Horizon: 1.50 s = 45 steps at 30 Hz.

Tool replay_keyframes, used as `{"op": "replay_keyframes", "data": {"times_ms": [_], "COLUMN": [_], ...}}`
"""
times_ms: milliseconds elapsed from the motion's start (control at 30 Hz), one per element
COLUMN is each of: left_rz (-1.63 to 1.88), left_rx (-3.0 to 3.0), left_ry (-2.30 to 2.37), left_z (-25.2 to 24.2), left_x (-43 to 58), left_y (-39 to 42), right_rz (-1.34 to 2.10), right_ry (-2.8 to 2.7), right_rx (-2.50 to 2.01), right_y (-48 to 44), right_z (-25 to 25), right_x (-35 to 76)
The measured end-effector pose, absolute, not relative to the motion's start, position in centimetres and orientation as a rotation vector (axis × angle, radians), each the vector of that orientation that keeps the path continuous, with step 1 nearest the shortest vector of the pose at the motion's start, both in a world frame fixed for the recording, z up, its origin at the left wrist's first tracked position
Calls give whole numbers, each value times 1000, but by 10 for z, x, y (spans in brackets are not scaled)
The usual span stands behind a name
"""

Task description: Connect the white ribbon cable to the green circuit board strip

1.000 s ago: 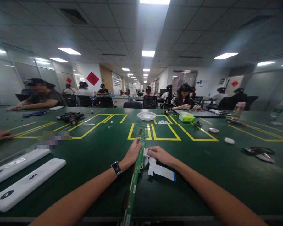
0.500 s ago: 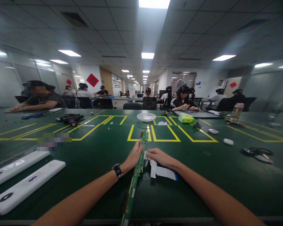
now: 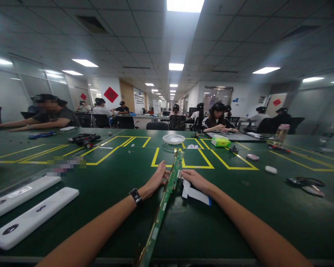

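Note:
A long, narrow green circuit board [image 3: 170, 185] slants from the near edge of the table up to between my hands. My left hand [image 3: 155, 181], with a black watch at the wrist, is beside the board's left edge. Its thumb is raised off the board and its fingers are apart; the fingertips reach the edge, and whether they touch it I cannot tell. My right hand [image 3: 196, 180] is closed in a pinch on the end of a white ribbon cable [image 3: 198, 195] at the board's right edge. The folded cable hangs below that hand and ends in a blue strip.
Two long white cases [image 3: 39, 218] lie at the left on the green table. A white basket [image 3: 173, 139], a green tissue pack [image 3: 220, 141] and a power drill [image 3: 85, 140] are farther back. Dark cables [image 3: 306, 184] lie right. Co-workers sit beyond.
My left thumb has lifted off the board and the hand has opened beside it. The board's upper end has swung right and tilted, and my right hand has moved slightly right with the cable.

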<state>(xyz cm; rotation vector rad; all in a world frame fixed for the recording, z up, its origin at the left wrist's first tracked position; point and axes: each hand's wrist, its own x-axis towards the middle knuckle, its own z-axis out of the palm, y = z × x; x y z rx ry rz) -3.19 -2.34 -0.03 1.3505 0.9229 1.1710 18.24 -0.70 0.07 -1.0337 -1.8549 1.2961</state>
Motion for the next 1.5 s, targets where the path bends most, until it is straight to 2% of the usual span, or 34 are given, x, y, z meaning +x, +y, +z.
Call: {"op": "replay_keyframes", "data": {"times_ms": [67,233,333,467,633,800,933,1100,1333,1500], "left_rz": [1211,1472,1562,1476,1113,873,890,1013,975,940], "left_rx": [1442,1796,1855,2061,2535,2680,2726,2732,2816,2821], "left_ry": [1036,1139,1133,1105,972,863,848,1001,1146,1260], "left_z": [2,22,27,20,13,17,22,22,21,18], "left_x": [-40,-60,-63,-54,-37,-25,-29,-41,-45,-47], "left_y": [-16,-6,-7,-17,-39,-57,-54,-40,-35,-32], "right_rz": [1051,166,-77,-112,-161,-133,-90,-105,2,-70], "right_ry": [-1851,-1795,-1750,-1890,-2107,-2200,-2296,-2267,-2419,-2307], "right_rx": [-1201,-1905,-2102,-2064,-1960,-1880,-1715,-1786,-1587,-1742], "right_y": [3,24,28,25,15,14,19,25,22,22], "right_z": [4,10,9,6,1,-3,-5,-9,-6,-5], "right_x": [198,252,273,264,234,231,239,243,243,243]}}
